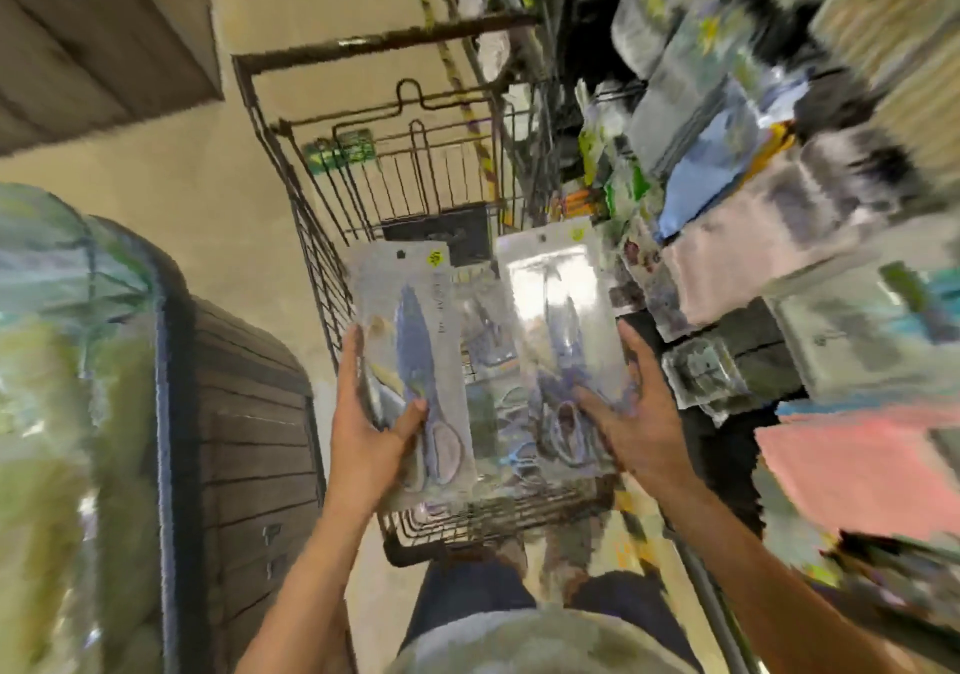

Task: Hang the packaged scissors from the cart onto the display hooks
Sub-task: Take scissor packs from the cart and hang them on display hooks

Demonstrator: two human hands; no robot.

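both hands (376,426) with scissors packs (410,361) over wire cart (311,236)

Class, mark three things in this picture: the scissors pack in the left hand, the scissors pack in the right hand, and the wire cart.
Left scissors pack (415,320), head view: on the blue blades.
Right scissors pack (550,278), head view: on the clear plastic front.
Wire cart (317,278), head view: on its left side wall.

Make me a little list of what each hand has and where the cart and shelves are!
left hand: grips a scissors pack, thumb on its front
right hand: holds a second pack
packs: both upright, over the cart, hang holes on top
cart: wire, below the hands, more packs inside
shelves: on the right, blurred
hung yet: no
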